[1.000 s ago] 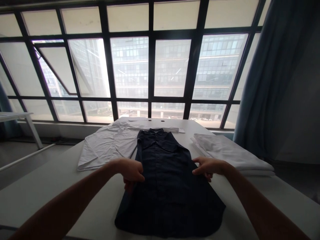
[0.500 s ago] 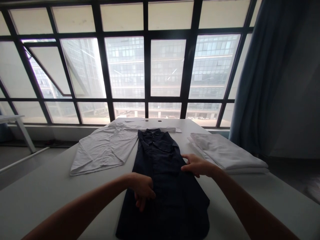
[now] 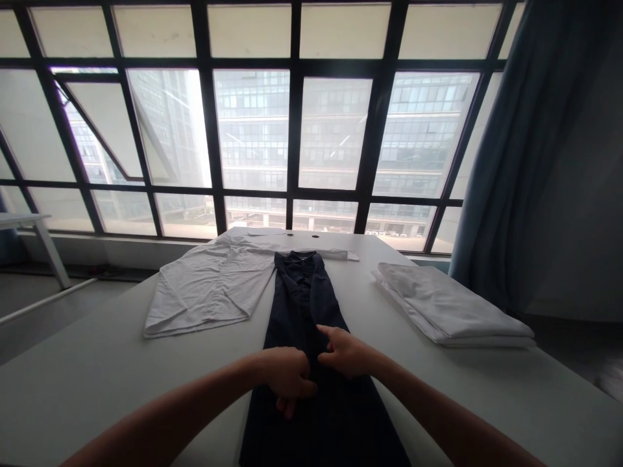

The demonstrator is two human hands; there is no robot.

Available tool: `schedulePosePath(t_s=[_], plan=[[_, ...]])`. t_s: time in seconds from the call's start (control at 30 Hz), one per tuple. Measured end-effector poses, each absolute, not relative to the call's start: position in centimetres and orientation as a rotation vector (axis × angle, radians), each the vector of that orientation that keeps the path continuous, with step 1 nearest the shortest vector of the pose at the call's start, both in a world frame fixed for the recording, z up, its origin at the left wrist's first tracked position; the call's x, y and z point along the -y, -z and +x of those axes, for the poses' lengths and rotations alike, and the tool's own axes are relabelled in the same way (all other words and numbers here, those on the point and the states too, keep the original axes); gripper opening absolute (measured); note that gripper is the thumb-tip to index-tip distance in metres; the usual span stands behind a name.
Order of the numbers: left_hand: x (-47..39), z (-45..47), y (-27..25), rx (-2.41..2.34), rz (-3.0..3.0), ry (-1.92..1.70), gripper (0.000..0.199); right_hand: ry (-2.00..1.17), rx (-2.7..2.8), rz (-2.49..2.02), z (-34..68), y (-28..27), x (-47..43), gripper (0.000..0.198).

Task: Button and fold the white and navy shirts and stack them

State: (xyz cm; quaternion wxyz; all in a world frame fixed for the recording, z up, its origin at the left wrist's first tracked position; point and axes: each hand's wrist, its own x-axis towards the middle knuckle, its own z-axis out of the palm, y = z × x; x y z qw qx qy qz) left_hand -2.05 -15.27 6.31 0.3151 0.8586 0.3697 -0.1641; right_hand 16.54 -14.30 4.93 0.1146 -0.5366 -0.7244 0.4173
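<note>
A dark navy button-up shirt (image 3: 304, 292) lies lengthwise on the table, collar towards the window, its sides drawn in to a narrow strip. My left hand (image 3: 288, 375) is curled over the shirt's lower middle, fingers closed down against the dark cloth. Close beside it, my right hand (image 3: 346, 353) lies over the right part of the shirt, index finger and thumb bent on the fabric. The cloth under both hands is very dark, so the exact grip is hard to see.
The white table (image 3: 195, 389) carries a white shirt (image 3: 214, 282) spread out at left, one sleeve reaching behind the navy collar. A folded white cloth stack (image 3: 452, 305) lies at right. Beyond are a large window and a blue curtain (image 3: 506, 168). Another table (image 3: 41, 240) stands far left.
My right hand has moved left from the shirt's right edge towards its middle, bringing that side inward. The shirt is narrower now. My left hand has shifted slightly; the view has turned a little.
</note>
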Motion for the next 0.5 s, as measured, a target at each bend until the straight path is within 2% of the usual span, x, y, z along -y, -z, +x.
schedulePosePath(t_s=[0.17,0.3,0.4,0.5], plan=[[15.7,-2.2,-7.3,-0.950,2.222,0.346,0.052,-1.374,2.078,-1.502,16.4,-5.3,14.5,0.081],[16.1,-1.6,-8.1,-0.889,2.180,0.343,0.053,-1.495,2.024,-1.463,16.5,-5.1,14.4,0.065],[16.6,-0.8,-7.7,-0.945,2.212,0.399,0.053,-1.497,1.999,-1.490,16.8,-4.8,14.1,0.055],[16.9,-0.4,-7.0,-0.970,2.219,0.432,0.052,-1.459,2.017,-1.517,17.2,-4.4,13.8,0.057]])
